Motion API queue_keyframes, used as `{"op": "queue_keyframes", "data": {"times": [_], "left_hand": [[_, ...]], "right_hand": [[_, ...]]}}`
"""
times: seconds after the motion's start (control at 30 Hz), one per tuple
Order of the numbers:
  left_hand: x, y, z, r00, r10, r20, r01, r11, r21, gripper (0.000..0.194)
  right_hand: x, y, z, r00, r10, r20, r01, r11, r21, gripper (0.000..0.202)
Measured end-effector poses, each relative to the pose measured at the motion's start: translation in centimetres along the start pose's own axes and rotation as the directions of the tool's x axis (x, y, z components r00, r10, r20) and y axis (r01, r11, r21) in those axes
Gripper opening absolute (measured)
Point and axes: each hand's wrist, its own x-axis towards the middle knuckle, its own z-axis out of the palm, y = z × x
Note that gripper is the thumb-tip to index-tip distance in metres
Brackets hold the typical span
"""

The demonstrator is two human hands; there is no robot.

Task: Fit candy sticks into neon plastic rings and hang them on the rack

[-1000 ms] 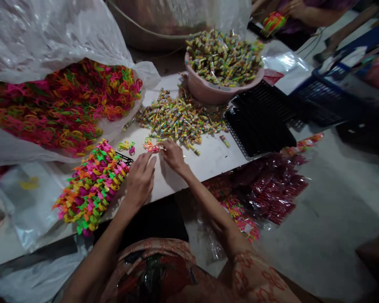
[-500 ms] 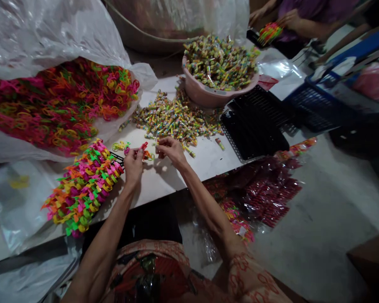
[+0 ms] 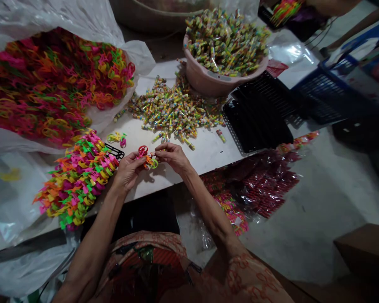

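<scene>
My left hand (image 3: 128,170) is closed on a red looped plastic piece (image 3: 142,150), whose ring sticks up past the fingertips. Facing it, my right hand (image 3: 176,158) pinches a small wrapped tube (image 3: 153,154), mostly hidden by the fingers, its end close to the red piece. Orange and green plastic pieces (image 3: 152,163) show just below the fingertips; whether they are held or lie on the table I cannot tell. Left of my left hand, a black rack (image 3: 114,150) carries rows of bright plastic pieces (image 3: 82,176). A few loose pieces (image 3: 116,137) lie beyond that hand.
A heap of wrapped tubes (image 3: 172,111) lies ahead, before a pink basin (image 3: 205,82) full of more. Black racks (image 3: 257,118) are stacked at the right, near a blue basket (image 3: 325,92). An open plastic bag (image 3: 139,57) of coloured pieces fills the left. Another person's forearm (image 3: 337,6) shows top right.
Both hands have come closer together and slightly nearer to me. The red piece now shows its ring upward. The camera view has shifted, with the basin and bag higher in the picture.
</scene>
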Motion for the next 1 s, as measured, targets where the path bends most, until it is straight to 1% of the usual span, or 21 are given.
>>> {"op": "queue_keyframes", "data": {"times": [0.17,0.33,0.4,0.5,0.57,0.63,0.7,0.77,0.83,0.93,1.0], "left_hand": [[-0.4,0.3,-0.2,0.997,-0.052,0.054,0.051,0.999,0.011,0.042],[-0.6,0.6,-0.2,0.994,-0.083,0.075,0.083,0.996,0.013,0.043],[-0.6,0.5,-0.2,0.992,-0.093,0.09,0.092,0.996,0.017,0.042],[-0.5,0.2,-0.4,0.988,-0.113,0.105,0.11,0.993,0.036,0.042],[-0.5,-0.1,-0.5,0.993,-0.079,0.091,0.074,0.996,0.053,0.042],[-0.5,-0.4,-0.6,0.999,-0.004,0.053,0.0,0.996,0.085,0.042],[-0.6,-0.6,-0.7,0.998,0.068,0.0,-0.068,0.989,0.129,0.042],[-0.7,-0.7,-0.9,0.993,0.104,-0.046,-0.096,0.983,0.159,0.042],[-0.8,-0.5,-1.0,0.995,0.082,-0.061,-0.073,0.986,0.15,0.043],[-0.9,-0.5,-0.9,0.999,-0.014,-0.041,0.018,0.996,0.085,0.044],[-0.9,-0.8,-0.6,0.999,-0.017,-0.048,0.02,0.998,0.066,0.043]], "right_hand": [[-0.3,-0.5,-0.7,0.996,0.017,0.083,-0.015,1.0,-0.014,0.033],[-0.6,-0.7,-0.8,0.995,-0.014,0.096,0.02,0.998,-0.057,0.029],[-0.7,-0.9,-0.9,0.995,-0.009,0.098,0.016,0.997,-0.074,0.028],[-0.9,-1.5,-0.9,0.991,0.004,0.133,0.012,0.993,-0.118,0.027],[-1.2,-1.8,-0.9,0.988,0.003,0.153,0.022,0.987,-0.157,0.026],[-1.5,-1.7,-0.6,0.989,-0.008,0.149,0.037,0.98,-0.193,0.024],[-1.9,-1.2,-0.3,0.992,-0.032,0.124,0.058,0.976,-0.21,0.022],[-2.3,-0.6,0.1,0.994,-0.067,0.087,0.084,0.973,-0.214,0.021],[-2.6,0.0,0.3,0.995,-0.078,0.056,0.088,0.975,-0.206,0.022],[-3.0,0.3,0.3,0.998,-0.051,0.041,0.057,0.982,-0.179,0.023],[-3.2,0.3,0.2,0.998,-0.052,0.042,0.059,0.979,-0.197,0.021]]}}
